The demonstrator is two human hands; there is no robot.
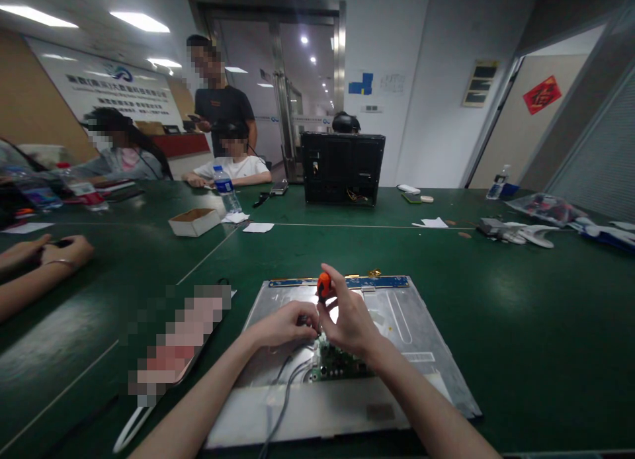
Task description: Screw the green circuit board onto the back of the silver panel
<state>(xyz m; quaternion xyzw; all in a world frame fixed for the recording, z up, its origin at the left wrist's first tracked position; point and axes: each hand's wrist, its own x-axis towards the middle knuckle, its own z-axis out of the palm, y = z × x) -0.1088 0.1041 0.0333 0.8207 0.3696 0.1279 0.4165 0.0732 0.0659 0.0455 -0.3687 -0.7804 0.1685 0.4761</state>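
Before me a flat silver display panel [429, 330] lies back side up on the green table, with a narrow blue circuit strip [397, 282] along its far edge. My right hand [353, 320] grips a screwdriver [324, 286] by its orange and black handle, held upright over a green circuit board [340, 366]. Close beside the screwdriver's lower end, my left hand [285, 323] has its fingers curled together at the board; whatever they pinch is hidden. Grey cables [284, 409] run from the board toward the panel's near edge.
Left of the panel lies a blurred-out pinkish object with a white strap [131, 429]. Farther off stand an open white box [194, 223], a water bottle [225, 189] and a black monitor housing [342, 168]. Another person's hands [64, 254] are at left; gloves [526, 233] lie at right.
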